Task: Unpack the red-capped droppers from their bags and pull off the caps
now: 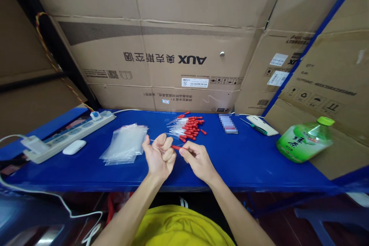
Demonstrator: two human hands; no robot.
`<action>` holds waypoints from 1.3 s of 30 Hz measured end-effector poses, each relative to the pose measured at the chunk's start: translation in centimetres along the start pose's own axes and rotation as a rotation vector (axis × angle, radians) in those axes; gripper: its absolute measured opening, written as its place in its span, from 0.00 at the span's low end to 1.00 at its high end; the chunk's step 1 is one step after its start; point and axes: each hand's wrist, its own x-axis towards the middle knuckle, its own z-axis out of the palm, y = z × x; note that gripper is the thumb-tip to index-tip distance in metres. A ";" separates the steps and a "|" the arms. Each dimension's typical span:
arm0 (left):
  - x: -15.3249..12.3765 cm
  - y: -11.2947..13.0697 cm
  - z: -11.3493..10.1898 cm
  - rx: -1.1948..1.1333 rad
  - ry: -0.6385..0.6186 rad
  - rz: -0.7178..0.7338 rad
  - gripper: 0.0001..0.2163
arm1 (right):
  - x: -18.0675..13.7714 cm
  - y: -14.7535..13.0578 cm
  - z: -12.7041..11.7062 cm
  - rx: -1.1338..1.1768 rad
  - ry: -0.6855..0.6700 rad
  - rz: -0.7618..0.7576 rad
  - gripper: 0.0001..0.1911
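My left hand (160,156) is closed with the fingers curled, gripping the thin clear tube of a dropper with a red bulb (176,147). The thumb and fingertips of my right hand (198,160) pinch the red end of the same dropper. It lies roughly level between both hands, above the table's front half. Just behind my hands is a loose pile of similar droppers (190,126), red bulbs mostly to the right and clear tubes to the left. Left of my left hand lies a stack of clear plastic zip bags (123,144).
A blue table (230,169) carries a white power strip (69,138) and a white earbud case (74,147) at left. Rightward are a blurred phone-like object (228,123), a green screwdriver (258,129), a white flat object (263,123) and a green-labelled bottle (304,142). Cardboard (173,38) walls the back.
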 end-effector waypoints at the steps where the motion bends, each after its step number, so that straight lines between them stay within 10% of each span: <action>1: 0.0 0.0 0.0 0.002 0.007 0.003 0.25 | 0.0 0.0 0.0 0.006 0.001 0.003 0.20; 26: 0.0 0.5 -0.1 0.121 -0.058 -0.042 0.21 | 0.2 0.4 0.0 -0.002 0.015 0.043 0.19; 32: 0.5 1.3 0.3 0.524 -0.218 -0.007 0.12 | 0.7 0.0 -2.3 -0.068 0.068 -0.009 0.15; 39: 0.9 2.6 -0.7 1.603 -0.330 0.308 0.07 | 0.7 -1.0 -4.8 -0.351 0.043 -0.031 0.12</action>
